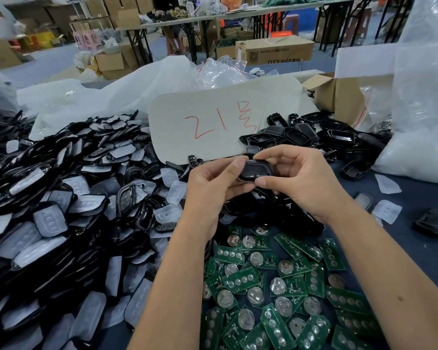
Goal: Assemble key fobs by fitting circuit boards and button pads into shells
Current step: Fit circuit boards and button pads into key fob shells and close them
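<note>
Both hands meet over the middle of the tabletop (pixel 415 198), gripping one black key fob shell (pixel 254 170) between them. The left hand (pixel 214 181) curls round its left end, thumb on top and fingers beneath, while the right hand (pixel 292 176) pinches the other end, forefinger arched over the upper edge and thumb pressed against the lower one. Held this way, lifted clear of the clutter and tipped toward the wearer, the shell looks braced at both ends so the thumbs can squeeze a part home; whether a board or pad already sits inside cannot be told. Supplies lie within easy reach by kind: a spread of green circuit boards (pixel 283 294), many showing round coin-cell holders, lies under the forearms; a deep heap of shells with translucent button pads (pixel 91 205) fills the left side; more empty shells (pixel 314 137) are piled beyond the right hand. A pale card marked in red (pixel 213 122) leans behind the hands, apparently labelling the batch. A few loose pads (pixel 387 210) lie on the blue cloth at right, beside a clear plastic bag (pixel 422 97).
</note>
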The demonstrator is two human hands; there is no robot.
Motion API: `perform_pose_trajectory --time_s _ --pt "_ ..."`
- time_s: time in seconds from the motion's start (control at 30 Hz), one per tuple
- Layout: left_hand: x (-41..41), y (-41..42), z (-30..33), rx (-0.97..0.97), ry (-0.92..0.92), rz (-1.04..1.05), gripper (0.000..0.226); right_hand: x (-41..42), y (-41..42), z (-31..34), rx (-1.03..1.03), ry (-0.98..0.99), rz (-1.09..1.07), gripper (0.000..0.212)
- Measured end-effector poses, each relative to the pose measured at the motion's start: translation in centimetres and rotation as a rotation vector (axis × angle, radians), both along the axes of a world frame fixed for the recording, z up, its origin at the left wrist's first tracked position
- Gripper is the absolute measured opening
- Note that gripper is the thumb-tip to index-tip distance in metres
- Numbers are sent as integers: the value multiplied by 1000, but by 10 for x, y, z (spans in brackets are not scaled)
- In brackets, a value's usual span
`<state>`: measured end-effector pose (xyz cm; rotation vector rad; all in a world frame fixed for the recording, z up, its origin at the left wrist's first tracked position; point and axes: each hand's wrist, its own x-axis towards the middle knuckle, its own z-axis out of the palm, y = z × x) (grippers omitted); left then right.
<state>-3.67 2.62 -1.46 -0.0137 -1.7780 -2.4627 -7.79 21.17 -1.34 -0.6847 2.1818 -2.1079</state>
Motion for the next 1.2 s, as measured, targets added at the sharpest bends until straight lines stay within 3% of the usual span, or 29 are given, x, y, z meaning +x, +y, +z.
perform_pose_trajectory --time_s 0.3,0.47,0.7,1.2 --pt "-2 1 -2 5 -73 90 15 -2 -4 -3 72 63 -23 39" --pt "-2 0 -1 1 -42 97 17 -1 -8 -3 -32 6 -51 17" --pt "-1 0 1 -7 62 83 14 -1 -8 -4 -100 -64 -75 13" --pt "2 -4 5 -49 199 34 21 7 -7 6 -234 -53 -15 30"
